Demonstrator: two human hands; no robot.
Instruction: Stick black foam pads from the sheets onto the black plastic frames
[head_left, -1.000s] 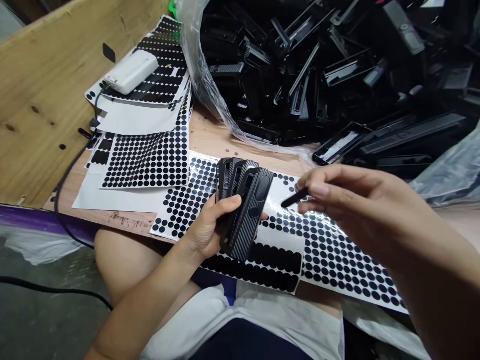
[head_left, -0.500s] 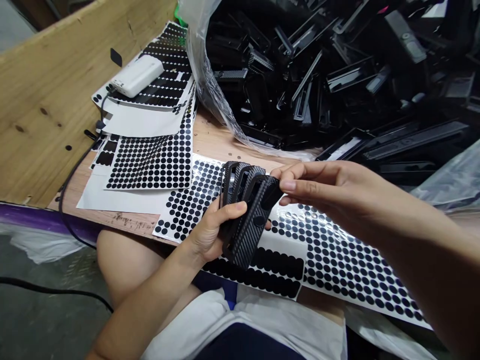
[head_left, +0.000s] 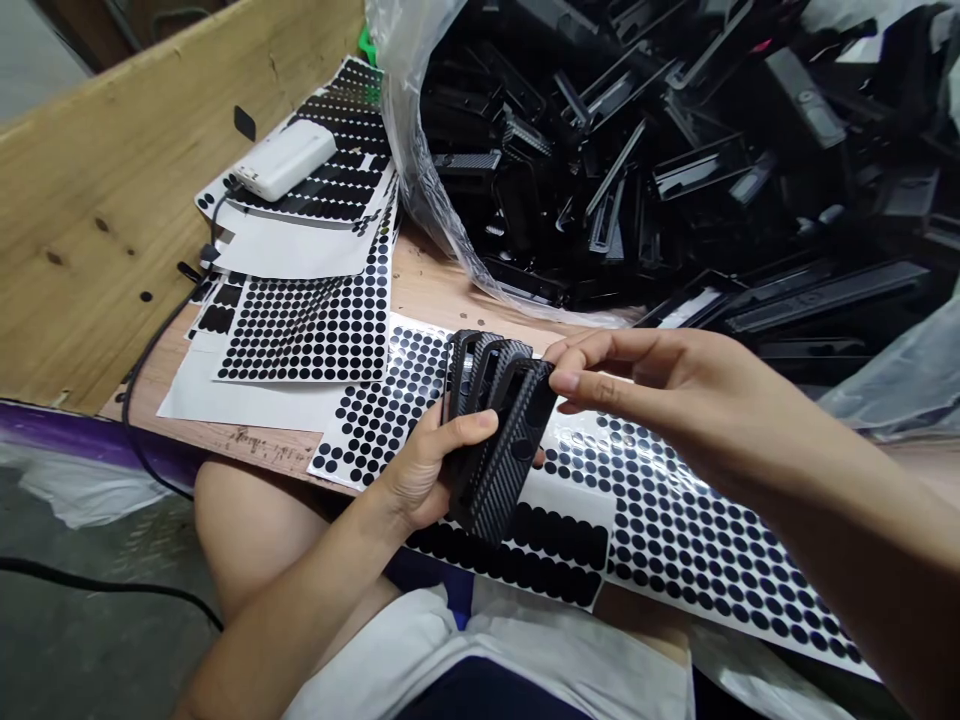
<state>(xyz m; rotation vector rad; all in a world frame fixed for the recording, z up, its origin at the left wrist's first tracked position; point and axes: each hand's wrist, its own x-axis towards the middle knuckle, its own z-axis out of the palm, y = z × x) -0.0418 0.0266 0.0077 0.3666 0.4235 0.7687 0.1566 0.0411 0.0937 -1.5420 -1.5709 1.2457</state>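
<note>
The left hand [head_left: 427, 465] is gripping a fanned stack of black cases [head_left: 501, 490], closing around them with the thumb lying across one side and a fingertip showing on the other; that single grasp is probably keeping them together while leaving the front one exposed. The stack is hanging tilted over the table's [head_left: 427, 275] near edge, its patterned front face turning toward the right hand [head_left: 645, 375], presumably for easy reach. The right hand is pinching narrowly at the stack's upper corner, apparently holding a dark strip [head_left: 541, 395] against the front case; black on black is making its outline hard to tell. A dotted sheet [head_left: 675, 500] is lying flat beneath both hands, likely so its dots are staying close by. Behind, a clear bag [head_left: 409, 130] is gaping open, keeping its black parts [head_left: 675, 170] accessible. To the left, a white box [head_left: 285, 160] is resting on overlapping sheets [head_left: 319, 335], perhaps weighing them down, while a cable [head_left: 154, 350] is trailing from its end.
</note>
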